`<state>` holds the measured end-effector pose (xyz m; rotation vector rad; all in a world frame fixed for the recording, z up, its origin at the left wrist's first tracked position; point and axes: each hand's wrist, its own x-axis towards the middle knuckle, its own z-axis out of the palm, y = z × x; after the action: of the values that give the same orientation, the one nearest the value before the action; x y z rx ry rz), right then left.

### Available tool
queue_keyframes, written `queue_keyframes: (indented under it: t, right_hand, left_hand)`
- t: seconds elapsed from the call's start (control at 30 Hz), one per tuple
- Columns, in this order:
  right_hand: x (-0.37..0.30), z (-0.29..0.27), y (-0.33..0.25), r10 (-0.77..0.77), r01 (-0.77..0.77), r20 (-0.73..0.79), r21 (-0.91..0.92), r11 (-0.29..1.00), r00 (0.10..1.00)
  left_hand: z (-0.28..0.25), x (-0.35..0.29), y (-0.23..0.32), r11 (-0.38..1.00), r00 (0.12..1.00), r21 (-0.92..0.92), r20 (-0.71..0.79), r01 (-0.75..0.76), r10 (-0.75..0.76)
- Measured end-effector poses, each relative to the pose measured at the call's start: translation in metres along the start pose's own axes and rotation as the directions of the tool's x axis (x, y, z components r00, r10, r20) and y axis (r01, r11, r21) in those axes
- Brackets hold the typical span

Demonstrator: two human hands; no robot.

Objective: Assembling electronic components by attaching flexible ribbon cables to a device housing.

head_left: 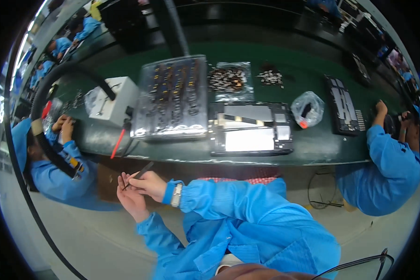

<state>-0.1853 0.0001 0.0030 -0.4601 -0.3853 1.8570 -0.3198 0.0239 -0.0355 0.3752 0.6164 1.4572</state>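
Observation:
My right hand (150, 185), with a watch on its wrist, is closed around slim dark tweezers (146, 169). The tweezers slant down to the left, their tip close to the fingers of my left hand (133, 201). That hand is turned palm up with its fingers stretched out. Whether a tiny part lies at its fingertips is too small to tell. Both hands are in front of the table edge, over to the left. On the table lies a flat electronic device with a black frame (252, 145), with silvery panels and a dark strip across it.
Stacked clear trays (170, 126) of small parts stand beside a white box (112, 105) with a black hose (37, 105). Behind the device are loose small parts (228, 79) on a plastic bag. A clear bag (308, 109) and another device (343, 105) lie right. Co-workers sit on both sides.

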Motion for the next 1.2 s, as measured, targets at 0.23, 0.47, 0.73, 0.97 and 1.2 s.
queue_keyframes:
  t: [0.23, 0.47, 0.73, 0.97, 1.2]
  right_hand:
    - [0.079, 0.039, 0.085, -0.013, 0.042, -0.100, 0.287, 0.957, 0.995]
    - [0.096, 0.060, 0.095, -0.013, 0.035, -0.104, 0.217, 0.976, 0.995]
    - [0.107, 0.061, 0.079, -0.060, 0.083, -0.111, 0.218, 0.972, 0.992]
    - [0.021, 0.016, 0.008, -0.211, 0.215, 0.040, -0.185, 0.959, 0.977]
    - [-0.167, -0.045, -0.160, -0.680, 0.518, 0.056, -0.694, 0.501, 0.732]
  left_hand:
    - [-0.023, 0.024, 0.034, 0.989, 0.973, 0.017, -0.174, -0.150, 0.150]
    - [-0.080, 0.046, 0.056, 0.972, 0.970, -0.021, -0.067, -0.235, 0.233]
    - [-0.070, 0.046, 0.049, 0.964, 0.940, -0.146, 0.232, -0.220, 0.250]
    - [0.031, 0.000, -0.010, 0.937, 0.912, 0.092, -0.217, -0.337, 0.349]
    - [0.085, -0.054, -0.097, 0.849, 0.962, 0.485, 0.258, -0.210, 0.091]
